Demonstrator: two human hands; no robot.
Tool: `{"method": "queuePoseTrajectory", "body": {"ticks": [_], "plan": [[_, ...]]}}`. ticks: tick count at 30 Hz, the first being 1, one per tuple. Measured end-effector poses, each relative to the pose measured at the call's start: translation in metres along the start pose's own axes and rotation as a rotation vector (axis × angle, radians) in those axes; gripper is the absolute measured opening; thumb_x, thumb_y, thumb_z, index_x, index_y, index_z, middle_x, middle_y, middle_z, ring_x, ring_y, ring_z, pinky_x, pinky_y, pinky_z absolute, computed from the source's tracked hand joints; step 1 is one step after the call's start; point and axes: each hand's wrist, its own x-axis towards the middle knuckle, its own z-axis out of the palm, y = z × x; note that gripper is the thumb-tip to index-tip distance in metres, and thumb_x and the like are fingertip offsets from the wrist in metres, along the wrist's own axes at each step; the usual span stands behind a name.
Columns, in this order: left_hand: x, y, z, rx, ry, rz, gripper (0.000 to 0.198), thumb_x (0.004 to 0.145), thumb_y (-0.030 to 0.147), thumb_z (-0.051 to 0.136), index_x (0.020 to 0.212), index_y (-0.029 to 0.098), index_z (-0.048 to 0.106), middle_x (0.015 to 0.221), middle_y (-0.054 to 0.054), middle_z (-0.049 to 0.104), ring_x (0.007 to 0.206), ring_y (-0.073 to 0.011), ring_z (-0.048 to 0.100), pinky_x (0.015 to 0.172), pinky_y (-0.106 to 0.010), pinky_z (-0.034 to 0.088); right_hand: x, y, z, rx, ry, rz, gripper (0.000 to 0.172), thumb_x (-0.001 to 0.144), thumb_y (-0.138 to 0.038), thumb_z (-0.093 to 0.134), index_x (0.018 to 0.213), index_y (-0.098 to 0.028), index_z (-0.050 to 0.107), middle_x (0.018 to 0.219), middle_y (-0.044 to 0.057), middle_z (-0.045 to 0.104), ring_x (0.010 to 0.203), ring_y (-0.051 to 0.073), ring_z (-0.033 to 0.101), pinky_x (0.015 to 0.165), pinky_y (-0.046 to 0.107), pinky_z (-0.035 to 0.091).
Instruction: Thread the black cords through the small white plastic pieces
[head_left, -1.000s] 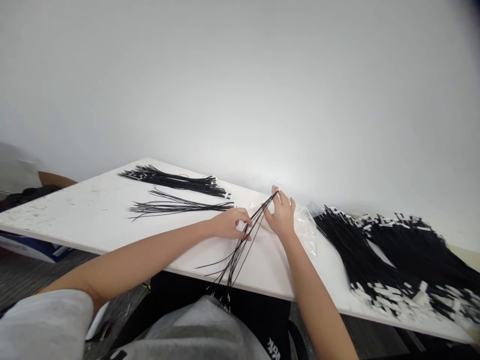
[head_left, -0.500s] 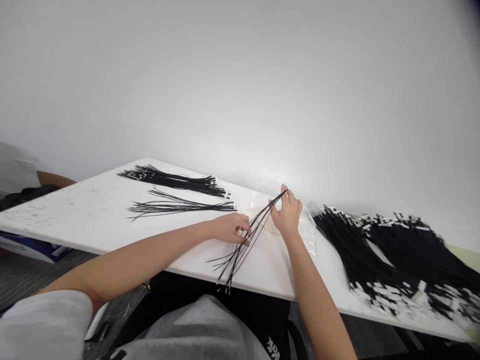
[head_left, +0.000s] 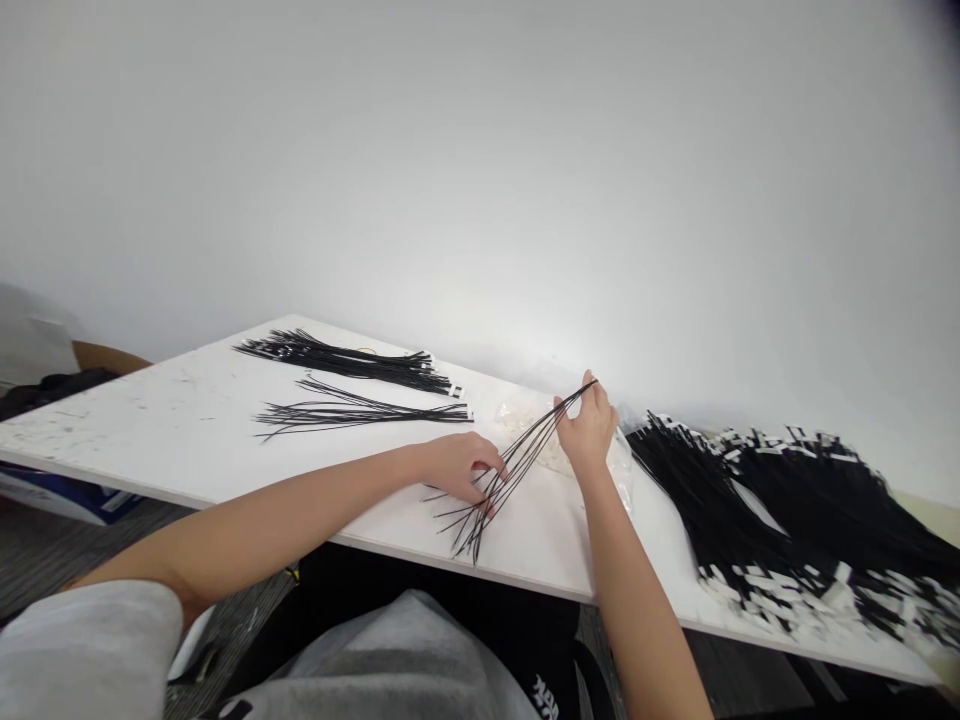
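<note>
the right hand (head_left: 590, 428) pinches the upper end of a held bundle of thin black cables (head_left: 534, 446), right of the frame's centre; the left hand (head_left: 466, 468), lower and nearer the centre, curls about the strands farther down, thumb and fingertips apart, and i cannot tell whether it presses on them. the bundle slants from upper right to lower left between the hands, its loose ends fanned out near the table's front edge.

a pale wall (head_left: 480, 180) fills the upper frame. below it, a white table (head_left: 187, 425) runs across the middle, scuffed at the left. a heap of black cables (head_left: 832, 500) spreads over the right side, white pieces (head_left: 787, 590) along its lower edge. a thick cable bundle (head_left: 352, 362) lies left of centre, a thinner cable bundle (head_left: 375, 408) just below it. behind the right hand lies a clear plastic bag (head_left: 517, 412). smallest are the white tabs (head_left: 455, 391) at the thick bundle's right end.
</note>
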Motion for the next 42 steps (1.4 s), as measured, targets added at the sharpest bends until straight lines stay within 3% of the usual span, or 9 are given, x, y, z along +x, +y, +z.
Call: {"method": "queuePoseTrajectory", "body": {"ticks": [11,18,29,32,37,42], "plan": [[-0.002,0.006,-0.003,0.027,-0.007,0.014,0.059,0.049,0.046,0.074,0.101,0.022,0.063,0.068,0.001,0.051,0.065,-0.0142,0.05,0.058,-0.022,0.036,0.0,0.0,-0.001,-0.01,0.005,0.011,0.063,0.081,-0.041,0.04,0.137,-0.016,0.025,0.128,0.017,0.041,0.113,0.029,0.042,0.092,0.047,0.03],[-0.001,0.003,-0.003,0.006,-0.034,0.098,0.068,0.048,0.051,0.074,0.108,0.022,0.059,0.081,-0.002,0.057,0.072,-0.017,0.053,0.065,-0.024,0.039,0.0,0.003,0.003,-0.008,0.011,0.039,0.063,0.08,-0.04,0.041,0.137,-0.015,0.027,0.129,0.016,0.041,0.117,0.028,0.039,0.093,0.047,0.029],[-0.001,0.014,-0.006,0.032,-0.105,0.043,0.074,0.048,0.056,0.072,0.114,0.026,0.056,0.092,-0.003,0.056,0.076,-0.0182,0.054,0.071,-0.027,0.042,-0.001,0.003,0.003,-0.04,0.003,0.032,0.063,0.081,-0.04,0.04,0.137,-0.015,0.027,0.127,0.017,0.043,0.115,0.029,0.04,0.091,0.047,0.03],[-0.002,0.013,-0.004,0.084,-0.064,0.078,0.071,0.052,0.055,0.071,0.114,0.024,0.057,0.104,-0.008,0.052,0.083,-0.0206,0.054,0.075,-0.03,0.044,0.0,0.006,0.005,-0.043,0.016,0.041,0.064,0.08,-0.042,0.039,0.137,-0.013,0.027,0.127,0.018,0.043,0.114,0.029,0.041,0.09,0.047,0.031],[-0.003,0.014,0.0,0.162,0.075,0.206,0.062,0.053,0.044,0.074,0.111,0.027,0.061,0.135,-0.011,0.029,0.117,-0.0327,0.035,0.097,-0.044,0.031,0.001,0.008,0.003,-0.031,0.004,0.081,0.067,0.079,-0.042,0.042,0.136,-0.011,0.026,0.127,0.019,0.042,0.114,0.031,0.041,0.091,0.048,0.031],[-0.002,0.016,0.004,0.237,0.1,0.212,0.061,0.055,0.045,0.072,0.113,0.033,0.059,0.14,-0.006,0.021,0.125,-0.0382,0.017,0.102,-0.051,0.018,0.001,0.007,0.001,-0.034,-0.004,0.106,0.068,0.078,-0.041,0.043,0.136,-0.011,0.027,0.129,0.019,0.041,0.115,0.031,0.041,0.092,0.05,0.03]]}}
